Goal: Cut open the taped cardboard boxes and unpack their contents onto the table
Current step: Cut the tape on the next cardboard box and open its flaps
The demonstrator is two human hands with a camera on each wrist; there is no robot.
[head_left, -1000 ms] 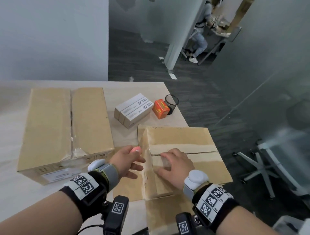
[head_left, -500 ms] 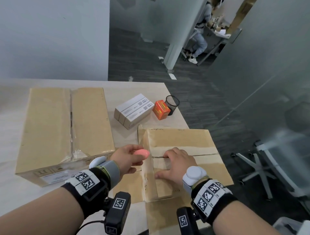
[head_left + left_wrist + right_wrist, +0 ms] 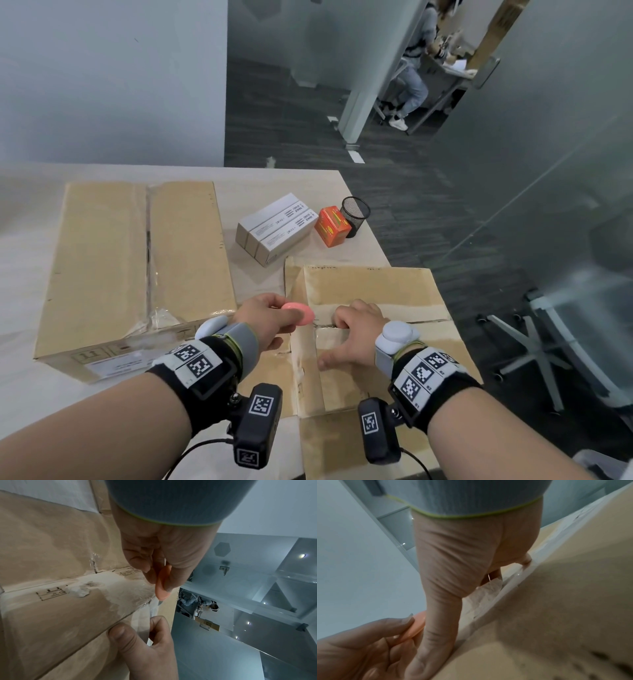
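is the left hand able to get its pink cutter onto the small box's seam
Probably yes: the left hand holds the pink cutter right beside the seam of the small box, though the right hand hooks into it nearby.

I stand at a pale wood-grain table (image 3: 274,178). Beyond the left part of its far edge rises a plain white wall (image 3: 113,82). To the right of that wall, dark grey carpet (image 3: 291,137) runs back to a pale square pillar (image 3: 370,85). Off the table's right edge stands a glass partition (image 3: 548,137), with the white star base of a chair (image 3: 534,346) near it. Behind the pillar a person (image 3: 416,65) sits at a desk (image 3: 445,73). Overhead, recessed ceiling spotlights (image 3: 302,555) are lit.
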